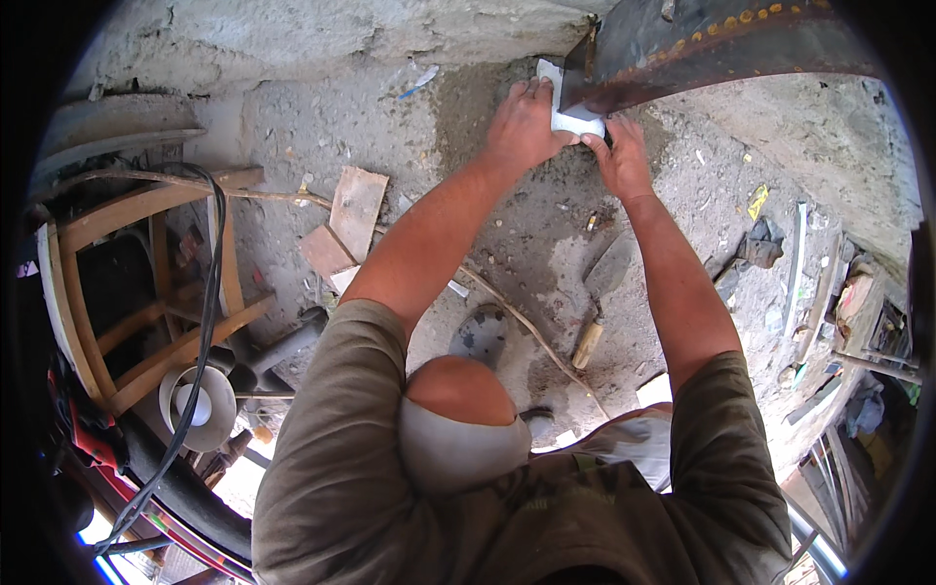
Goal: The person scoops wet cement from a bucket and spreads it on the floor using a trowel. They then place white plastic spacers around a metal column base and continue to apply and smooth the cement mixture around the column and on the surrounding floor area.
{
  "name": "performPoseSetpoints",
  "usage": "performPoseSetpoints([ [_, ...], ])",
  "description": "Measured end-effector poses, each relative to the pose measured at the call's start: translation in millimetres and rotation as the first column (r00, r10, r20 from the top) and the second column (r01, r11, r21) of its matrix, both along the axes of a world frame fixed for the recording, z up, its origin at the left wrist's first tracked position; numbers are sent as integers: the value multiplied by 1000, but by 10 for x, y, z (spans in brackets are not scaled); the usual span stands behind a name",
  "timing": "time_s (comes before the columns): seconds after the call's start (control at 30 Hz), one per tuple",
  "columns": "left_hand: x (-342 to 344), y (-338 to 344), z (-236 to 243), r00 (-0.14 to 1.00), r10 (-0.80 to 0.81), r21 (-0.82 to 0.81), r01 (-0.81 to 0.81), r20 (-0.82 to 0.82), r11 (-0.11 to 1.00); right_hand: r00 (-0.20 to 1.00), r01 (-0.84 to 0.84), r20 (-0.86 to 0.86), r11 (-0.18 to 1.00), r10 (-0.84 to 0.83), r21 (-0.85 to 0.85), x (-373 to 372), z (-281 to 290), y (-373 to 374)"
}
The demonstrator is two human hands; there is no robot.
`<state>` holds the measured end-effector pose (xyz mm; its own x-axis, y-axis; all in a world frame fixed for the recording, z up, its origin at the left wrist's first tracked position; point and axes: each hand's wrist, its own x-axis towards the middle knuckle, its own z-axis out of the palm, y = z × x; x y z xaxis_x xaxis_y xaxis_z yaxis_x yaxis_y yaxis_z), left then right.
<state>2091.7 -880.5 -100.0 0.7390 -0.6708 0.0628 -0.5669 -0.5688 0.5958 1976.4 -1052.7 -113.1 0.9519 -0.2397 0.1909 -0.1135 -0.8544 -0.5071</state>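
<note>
A white flat piece (577,125), its exact kind unclear, lies on the ground around the lower corner of a dark steel beam (702,58) with rusty spots. My left hand (526,125) holds its left side, fingers at the far edge and thumb along the near one. On the near right corner, my right hand (621,158) grips with thumb and bent fingers. Both thumbs almost meet at the near edge. The beam hides part of the piece. Closer to me, a trowel (609,265) with a wooden handle rests on the dirty ground.
Broken tiles (357,210) and a long stick (526,327) lie on the ground. At left stand a wooden frame (161,312) and a black cable (213,292). A rough wall (331,34) runs along the far side. Scraps and a dark rag (762,242) lie at right.
</note>
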Motion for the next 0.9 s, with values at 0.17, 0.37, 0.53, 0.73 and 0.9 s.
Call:
performPoseSetpoints([
  [0.17, -53, -57, -34, 999, -7, 42, 5, 53, 999, 999, 42, -23, 997, -44, -62, -47, -71, -25],
  [0.37, 0, -19, -94, 999, -28, 69, 25, 42, 997, 972, 72, -216, 989, -98, -126, 14, 109, 45],
  [0.53, 38, -47, -43, 996, -53, 133, 42, 77, 990, 903, 125, -379, 969, -201, -215, 38, 249, 164],
  [0.73, -76, -146, 123, 981, -68, 253, 20, 184, 967, 884, 356, -267, 922, -384, -150, -182, 395, 264],
  [0.9, 64, 5, 33, 987, -133, 93, 124, 95, 988, 778, 617, -251, 776, -576, 133, -1436, 136, 532],
])
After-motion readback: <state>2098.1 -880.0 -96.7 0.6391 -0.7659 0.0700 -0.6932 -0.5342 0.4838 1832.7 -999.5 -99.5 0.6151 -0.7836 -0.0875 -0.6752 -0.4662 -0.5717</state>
